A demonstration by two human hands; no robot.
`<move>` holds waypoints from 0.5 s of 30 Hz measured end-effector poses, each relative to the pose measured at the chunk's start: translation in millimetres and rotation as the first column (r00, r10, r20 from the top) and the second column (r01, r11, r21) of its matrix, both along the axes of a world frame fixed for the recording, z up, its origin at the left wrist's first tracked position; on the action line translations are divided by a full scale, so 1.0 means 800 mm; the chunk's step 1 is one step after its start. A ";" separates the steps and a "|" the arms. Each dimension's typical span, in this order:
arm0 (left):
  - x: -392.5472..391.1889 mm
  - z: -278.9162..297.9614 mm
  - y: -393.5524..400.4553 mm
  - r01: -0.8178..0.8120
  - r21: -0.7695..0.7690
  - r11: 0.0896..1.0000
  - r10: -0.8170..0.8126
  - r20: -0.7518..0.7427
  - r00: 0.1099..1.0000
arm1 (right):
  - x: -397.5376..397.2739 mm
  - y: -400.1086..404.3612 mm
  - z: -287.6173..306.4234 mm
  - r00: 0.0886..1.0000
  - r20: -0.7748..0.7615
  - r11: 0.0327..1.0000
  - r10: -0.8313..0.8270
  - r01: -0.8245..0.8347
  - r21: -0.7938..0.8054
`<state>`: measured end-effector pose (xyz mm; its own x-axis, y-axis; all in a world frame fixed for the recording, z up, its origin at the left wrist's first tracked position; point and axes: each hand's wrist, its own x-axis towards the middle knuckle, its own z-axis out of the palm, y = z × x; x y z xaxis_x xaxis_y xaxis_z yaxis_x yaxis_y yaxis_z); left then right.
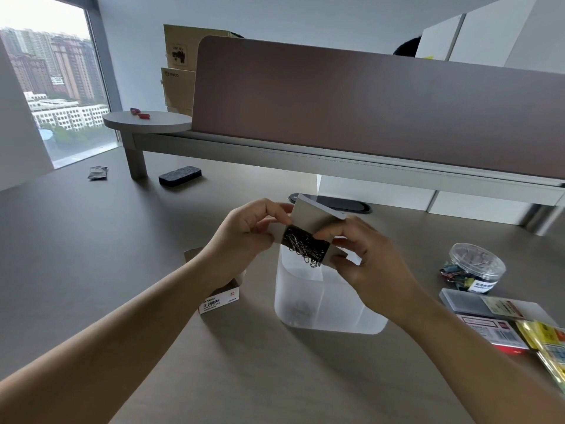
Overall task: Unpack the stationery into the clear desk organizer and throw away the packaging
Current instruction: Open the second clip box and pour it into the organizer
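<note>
Both hands hold a small cardboard paper clip box (312,217) tilted over the clear desk organizer (324,301). Its flap stands open, and a tangle of metal paper clips (305,247) hangs from its mouth above the organizer's rim. My left hand (244,234) pinches the box's left side. My right hand (363,258) grips its right side, with fingers curled over a side flap. A few small items show faintly at the organizer's bottom. An opened white paper clip box (218,299) lies on the desk under my left wrist.
A round clear tub of coloured binder clips (475,267) stands at the right, with several packaged stationery items (501,319) near the right edge. A black eraser block (180,175) and a small wrapper (97,172) lie far left. A raised shelf (305,154) with a brown partition crosses the back.
</note>
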<state>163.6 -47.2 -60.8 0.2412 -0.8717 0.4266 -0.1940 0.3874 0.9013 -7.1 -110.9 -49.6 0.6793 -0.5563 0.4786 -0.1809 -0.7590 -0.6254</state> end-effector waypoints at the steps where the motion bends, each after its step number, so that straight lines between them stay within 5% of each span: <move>1: 0.000 -0.001 0.000 0.001 0.000 1.000 -0.001 -0.001 1.000 | 0.000 0.000 0.000 1.000 -0.003 1.000 0.000 0.000 -0.003; 15: 0.001 -0.003 -0.004 -0.026 0.023 0.999 0.026 0.023 0.999 | 0.000 0.005 0.000 1.000 -0.019 1.000 -0.007 0.008 0.013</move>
<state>164.6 -50.1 -63.1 0.2542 -0.8749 0.4122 -0.2243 0.3612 0.9051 -7.3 -107.1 -50.0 0.6842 -0.5675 0.4580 -0.1988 -0.7494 -0.6316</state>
